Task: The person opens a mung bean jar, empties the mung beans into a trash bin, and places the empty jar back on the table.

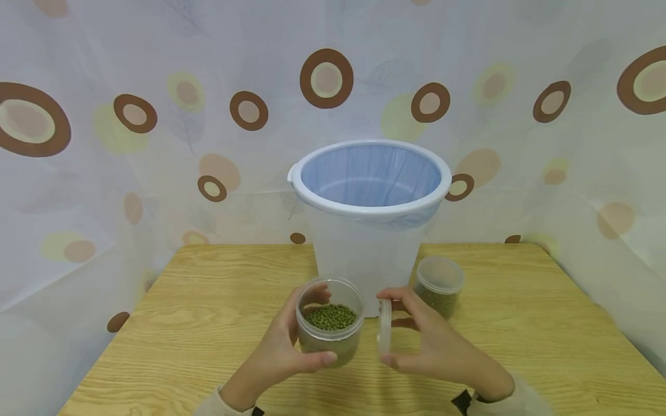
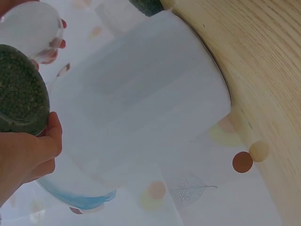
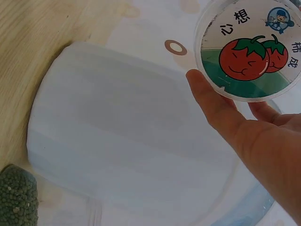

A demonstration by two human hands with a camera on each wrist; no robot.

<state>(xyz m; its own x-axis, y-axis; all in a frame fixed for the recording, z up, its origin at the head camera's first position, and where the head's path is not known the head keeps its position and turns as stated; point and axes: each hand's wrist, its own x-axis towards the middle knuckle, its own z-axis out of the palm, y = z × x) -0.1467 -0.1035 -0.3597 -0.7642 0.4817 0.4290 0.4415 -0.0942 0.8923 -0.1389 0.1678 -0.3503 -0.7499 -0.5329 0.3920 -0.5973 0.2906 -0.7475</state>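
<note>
My left hand (image 1: 281, 346) grips a clear round plastic jar (image 1: 333, 346) partly filled with green mung beans (image 1: 331, 318), its mouth uncovered. In the left wrist view the beans (image 2: 19, 92) show through the jar's bottom. My right hand (image 1: 432, 341) holds the jar's round lid (image 1: 384, 328) on edge, fingers at its top and thumb at its bottom, just right of the jar. A label with two cartoon tomatoes (image 3: 244, 59) covers the lid's face in the right wrist view. Behind the right hand stands a second clear jar (image 1: 440, 277) with greenish contents low inside.
A tall white bin (image 1: 364, 254) with a translucent blue liner (image 1: 372, 173) folded over its rim stands on the wooden table (image 1: 224, 300), directly behind both hands. Patterned cloth (image 1: 270, 173) hangs behind the table and along both sides.
</note>
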